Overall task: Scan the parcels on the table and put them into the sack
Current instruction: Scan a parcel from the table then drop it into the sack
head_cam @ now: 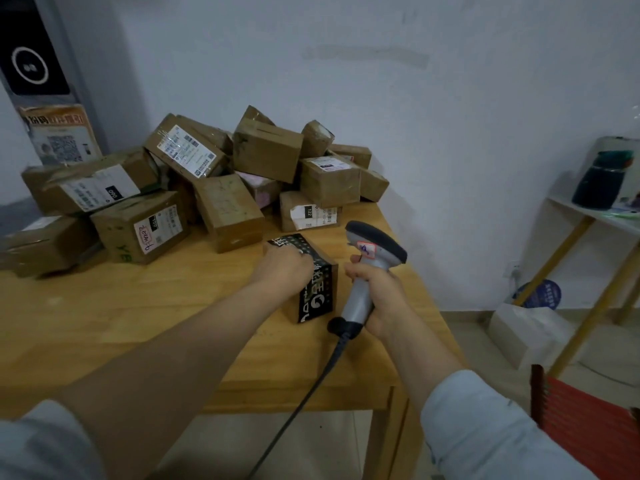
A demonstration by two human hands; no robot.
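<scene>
Under the left hand, black printed parcel on table, fingers curled over its top. Right hand grips barcode scanner just beside. Looks light, rigid cardboard; grab across top edges.

Pale blue-grey sleeves, bare forearms

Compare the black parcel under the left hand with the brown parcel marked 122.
The black parcel has black wrapping with white characters; the 122 parcel is brown cardboard with a white label. The left hand grips the black parcel, apart from the pile; the 122 parcel lies untouched under another box. Both rest on the table.
</scene>
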